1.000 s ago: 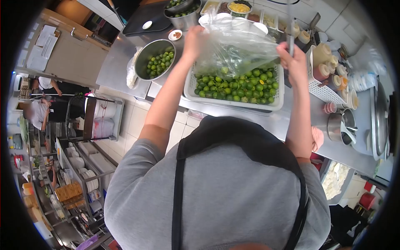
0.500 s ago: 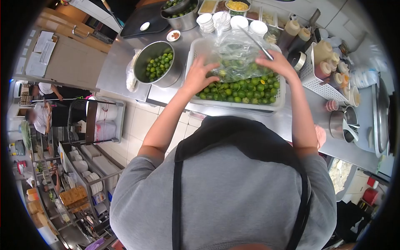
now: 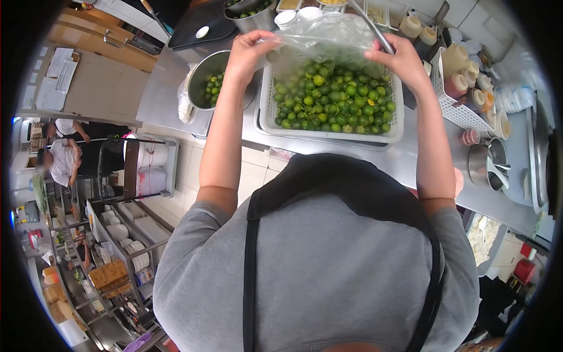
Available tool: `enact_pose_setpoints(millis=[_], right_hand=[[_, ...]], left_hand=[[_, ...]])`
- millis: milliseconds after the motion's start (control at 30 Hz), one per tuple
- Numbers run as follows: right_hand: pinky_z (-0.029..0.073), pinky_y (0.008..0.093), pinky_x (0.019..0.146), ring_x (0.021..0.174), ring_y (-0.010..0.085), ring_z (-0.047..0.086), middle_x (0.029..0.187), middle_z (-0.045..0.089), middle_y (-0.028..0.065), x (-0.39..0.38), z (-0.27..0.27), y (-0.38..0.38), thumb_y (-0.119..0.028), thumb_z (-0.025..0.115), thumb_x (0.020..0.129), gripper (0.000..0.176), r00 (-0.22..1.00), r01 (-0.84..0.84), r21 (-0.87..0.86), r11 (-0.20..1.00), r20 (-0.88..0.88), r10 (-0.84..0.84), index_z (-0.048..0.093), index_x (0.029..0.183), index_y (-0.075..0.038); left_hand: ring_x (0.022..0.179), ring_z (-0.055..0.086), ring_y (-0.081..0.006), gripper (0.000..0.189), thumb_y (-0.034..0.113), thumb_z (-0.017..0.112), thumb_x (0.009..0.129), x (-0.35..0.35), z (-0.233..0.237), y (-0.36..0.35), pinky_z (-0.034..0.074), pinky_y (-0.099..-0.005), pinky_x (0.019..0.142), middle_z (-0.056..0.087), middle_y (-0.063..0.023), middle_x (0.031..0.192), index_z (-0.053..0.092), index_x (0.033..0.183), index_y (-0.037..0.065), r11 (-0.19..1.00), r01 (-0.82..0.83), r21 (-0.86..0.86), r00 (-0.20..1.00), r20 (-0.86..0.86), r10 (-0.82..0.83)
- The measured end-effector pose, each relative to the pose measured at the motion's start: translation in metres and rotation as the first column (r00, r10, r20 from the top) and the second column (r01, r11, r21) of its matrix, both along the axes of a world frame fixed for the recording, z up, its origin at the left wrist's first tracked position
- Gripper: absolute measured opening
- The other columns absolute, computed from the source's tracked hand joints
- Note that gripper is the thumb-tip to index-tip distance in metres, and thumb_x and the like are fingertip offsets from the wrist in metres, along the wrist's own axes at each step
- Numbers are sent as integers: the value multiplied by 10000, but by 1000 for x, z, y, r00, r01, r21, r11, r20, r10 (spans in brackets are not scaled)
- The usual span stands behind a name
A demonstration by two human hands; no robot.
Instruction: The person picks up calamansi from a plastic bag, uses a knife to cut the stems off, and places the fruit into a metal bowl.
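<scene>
A clear plastic bag is stretched between my two hands above a white plastic basket. My left hand pinches the bag's left edge, beyond the basket's far left corner. On the other side, my right hand is closed around a slim silver metal utensil and the bag's right edge; the utensil's kind I cannot make out. Small green limes fill the basket below, some showing hazily through the plastic.
A steel pot with more limes stands left of the basket, partly behind my left forearm. At right are a white crate of bottles and steel containers. White cups stand at the back. Other people are at far left.
Both hands have moved up and away from me, lifting and spreading the bag off the limes, so many more limes show. My left hand has gone from open fingers to a pinch.
</scene>
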State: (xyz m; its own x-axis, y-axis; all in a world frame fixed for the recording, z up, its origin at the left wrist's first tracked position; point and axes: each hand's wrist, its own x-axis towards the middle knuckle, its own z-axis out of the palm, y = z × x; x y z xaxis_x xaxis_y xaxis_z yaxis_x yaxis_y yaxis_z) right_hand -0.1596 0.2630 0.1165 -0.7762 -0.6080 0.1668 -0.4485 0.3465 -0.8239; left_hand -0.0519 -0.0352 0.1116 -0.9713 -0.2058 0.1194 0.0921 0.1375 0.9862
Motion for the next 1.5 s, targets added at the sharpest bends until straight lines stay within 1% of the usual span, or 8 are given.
enact_pose_setpoints(millis=[233,333,500,833,900,1133,1333,1500], right_hand=[[278,207,463,515,19,354,634,442,-78,-22,-3,-13,-268,715,782,241,954,47,-219,975,300,22,551,771,-92],[407,272,538,575,127,521,654,547,-2,-55,-57,-13,-311,683,795,264,987,97,4,995,-129,-96,604,824,-60],[475,411,800,898,329,617,915,655,152,-54,-104,-10,-292,665,775,346,960,272,453,849,-192,-205,642,1046,-77],[450,379,796,909,337,604,963,633,182,-9,-84,26,-362,636,806,392,966,259,169,951,-76,-249,632,1029,-40],[456,351,774,842,324,621,866,650,180,-12,-110,35,-352,620,825,376,976,216,206,955,-41,-212,629,1030,-37],[451,272,710,750,154,592,878,663,102,51,-65,30,-301,553,900,340,912,394,-94,914,158,-377,600,1133,-58],[416,213,643,659,80,477,815,594,11,132,-61,9,-198,494,942,362,871,215,-195,957,481,-98,494,1289,-95],[420,228,652,671,89,449,835,558,19,150,-70,-3,-159,463,952,351,918,93,-205,974,396,-4,488,1295,-90]], left_hand=[[832,575,-106,206,135,642,835,-28,9,13,462,-266,732,616,-16,920,610,1013,37,998,-30,46,975,-217,40],[795,604,-144,187,187,649,827,-62,-24,4,476,-295,700,642,-29,849,635,961,57,965,-133,-226,988,-107,111],[794,625,-261,242,261,671,772,-85,-114,2,488,-352,709,651,-113,821,649,940,87,403,-202,-893,979,-181,89],[751,637,-217,207,178,689,742,-43,-66,6,499,-317,692,670,-96,889,680,912,60,641,-361,-677,932,-280,229],[721,638,-214,195,146,702,720,-27,-60,32,501,-304,673,671,-94,909,691,895,59,566,45,-823,999,55,0],[855,611,-122,202,94,662,773,-1,-103,61,487,-277,730,665,-89,929,662,969,43,767,-16,-642,998,-54,-25],[909,611,-196,248,58,553,881,31,-78,55,499,-325,843,601,-74,1001,551,1120,-8,860,-50,508,995,95,2],[902,589,-158,224,17,605,845,55,-66,64,498,-346,875,597,-69,1028,599,1066,-22,890,-153,429,988,84,130]])
